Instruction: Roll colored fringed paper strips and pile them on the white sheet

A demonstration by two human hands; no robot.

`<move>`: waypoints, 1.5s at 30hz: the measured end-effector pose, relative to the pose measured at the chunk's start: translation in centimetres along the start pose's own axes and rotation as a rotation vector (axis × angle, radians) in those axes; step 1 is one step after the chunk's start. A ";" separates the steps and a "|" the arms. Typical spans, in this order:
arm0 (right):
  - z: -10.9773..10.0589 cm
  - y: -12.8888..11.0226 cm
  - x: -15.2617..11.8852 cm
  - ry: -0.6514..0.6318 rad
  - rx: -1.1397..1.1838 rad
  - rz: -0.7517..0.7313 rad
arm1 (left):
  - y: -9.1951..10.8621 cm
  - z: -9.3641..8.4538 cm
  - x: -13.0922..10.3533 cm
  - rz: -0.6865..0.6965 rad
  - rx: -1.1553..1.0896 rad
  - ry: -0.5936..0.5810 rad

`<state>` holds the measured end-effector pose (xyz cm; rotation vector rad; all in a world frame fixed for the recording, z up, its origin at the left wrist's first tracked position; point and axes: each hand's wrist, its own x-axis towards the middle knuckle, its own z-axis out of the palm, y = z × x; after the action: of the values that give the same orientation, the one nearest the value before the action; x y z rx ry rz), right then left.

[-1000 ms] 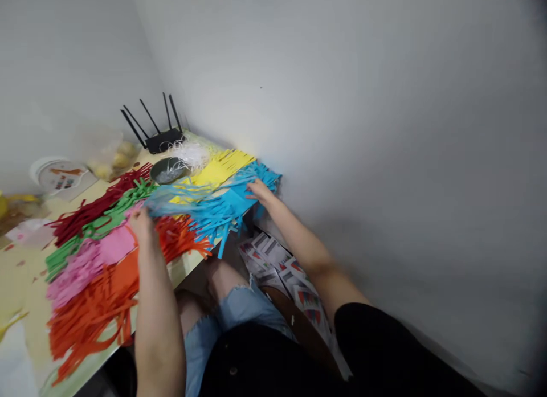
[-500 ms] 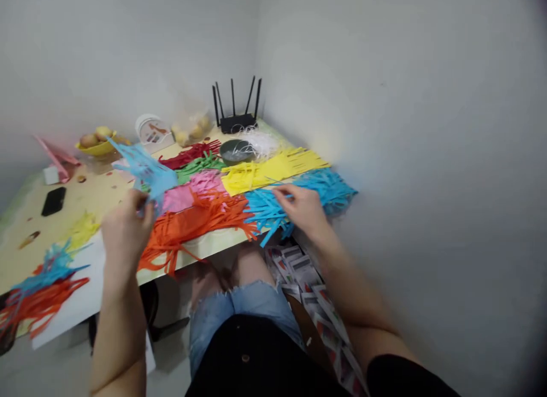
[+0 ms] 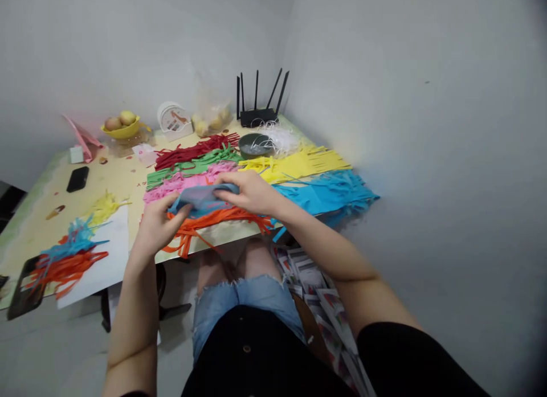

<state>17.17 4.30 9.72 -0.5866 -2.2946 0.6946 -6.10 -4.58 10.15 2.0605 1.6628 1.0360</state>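
A light blue piece of tissue paper (image 3: 199,200) is stretched between my two hands, above the orange and pink fringes. My left hand (image 3: 158,226) pinches its left end between thumb and fingers. At its right end, my right hand (image 3: 253,193) grips the paper with thumb below and fingers above. Beneath lies an orange fringed paper (image 3: 217,217), with a pink fringed paper (image 3: 171,186) behind it. To the right of my right hand spread a blue fringed paper (image 3: 329,191) and a yellow one (image 3: 299,164).
Green (image 3: 209,158) and dark red (image 3: 192,151) fringed papers lie farther back. Behind them stand a dark bowl (image 3: 250,146) with white string and a black router (image 3: 258,117). At left are a phone (image 3: 77,179), a white sheet (image 3: 106,260) with shreds and a fruit bowl (image 3: 123,130).
My right hand has left the blue fringed paper and moved left to the light blue tissue paper. My left hand has brought that piece down and right, so both hands now hold it.
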 end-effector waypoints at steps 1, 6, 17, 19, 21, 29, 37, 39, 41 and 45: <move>-0.4 -0.2 0.0 0.022 0.001 0.008 | -0.1 0.1 0.2 -0.029 -0.067 0.001; -2.0 -0.6 -0.1 0.056 0.049 0.069 | 0.1 0.3 0.8 -0.133 -0.292 0.042; -3.2 -0.2 -0.9 0.067 0.331 -0.096 | -0.1 -1.1 0.7 -0.064 -0.522 0.045; -3.5 -0.2 -0.9 0.069 0.321 -0.120 | 0.1 -1.4 0.8 -0.026 -0.494 0.026; -4.0 -0.3 -1.0 0.055 0.295 -0.137 | 0.5 -1.6 0.8 0.008 -0.441 0.036; -7.1 -0.5 -1.1 -0.145 0.048 -0.187 | 0.4 -3.5 0.5 0.144 -0.179 -0.013; -7.6 -2.5 -0.8 -0.337 -0.182 -0.323 | 1.5 -2.7 3.4 0.040 -0.339 -0.485; -7.8 -2.9 -1.1 -0.353 -0.199 -0.321 | 2.9 -1.5 4.0 0.059 -0.218 -0.503; -8.3 -3.2 -1.4 -0.376 -0.166 -0.295 | 3.9 -0.9 4.2 0.083 -0.149 -0.496; -8.8 -3.1 -1.3 -0.373 0.011 -0.176 | 4.4 -0.9 3.7 0.115 -0.035 -0.402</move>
<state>23.57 4.02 16.65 -0.2594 -2.6438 0.7814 -3.25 -2.61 14.80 2.1843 1.3283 0.6199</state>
